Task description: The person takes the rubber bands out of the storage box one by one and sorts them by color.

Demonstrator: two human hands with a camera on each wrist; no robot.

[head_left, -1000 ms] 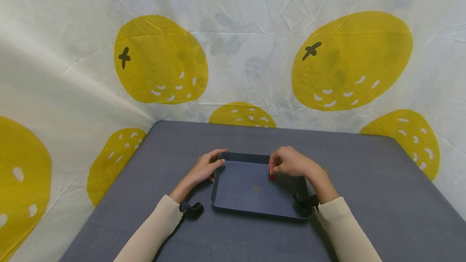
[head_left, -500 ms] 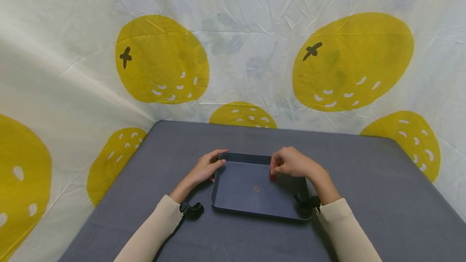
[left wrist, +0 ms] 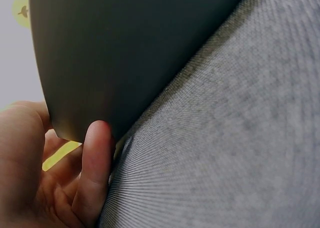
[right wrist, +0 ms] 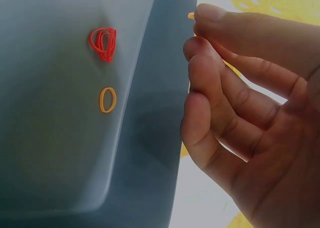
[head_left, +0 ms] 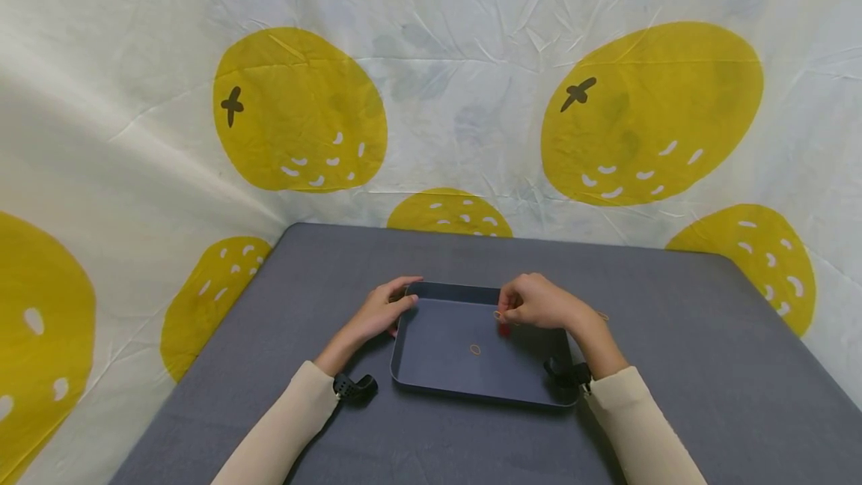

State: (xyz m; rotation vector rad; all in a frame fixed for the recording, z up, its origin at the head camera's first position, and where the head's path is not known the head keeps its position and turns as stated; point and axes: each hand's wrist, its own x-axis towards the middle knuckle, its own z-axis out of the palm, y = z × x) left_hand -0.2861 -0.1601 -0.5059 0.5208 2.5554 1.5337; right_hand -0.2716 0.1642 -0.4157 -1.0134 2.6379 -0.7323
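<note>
My left hand point(head_left: 381, 310) grips the far left corner of a dark grey tray point(head_left: 458, 292), thumb over the rim. In the left wrist view, fingers of the left hand point(left wrist: 70, 178) curl at the tray's corner point(left wrist: 100, 62). Over the tray's right half, my right hand point(head_left: 539, 300) pinches a small orange rubber band point(head_left: 497, 315) between thumb and fingertip; only a bit of the held band point(right wrist: 191, 16) shows in the right wrist view. On the tray floor there lie a cluster of red rubber bands point(right wrist: 104, 43) and a loose orange rubber band point(right wrist: 107, 100).
Another orange rubber band point(head_left: 475, 349) lies near the middle of the tray floor. Just past the right wrist, a thin orange loop point(head_left: 603, 316) shows beyond the tray. The table point(head_left: 687, 350) wears grey cloth; a curtain point(head_left: 465, 118) with yellow fruit print hangs behind.
The orange band at my right fingertips now sticks out to the left as a clearer loop. The right hand barely shifts; the left hand and tray stay put.
</note>
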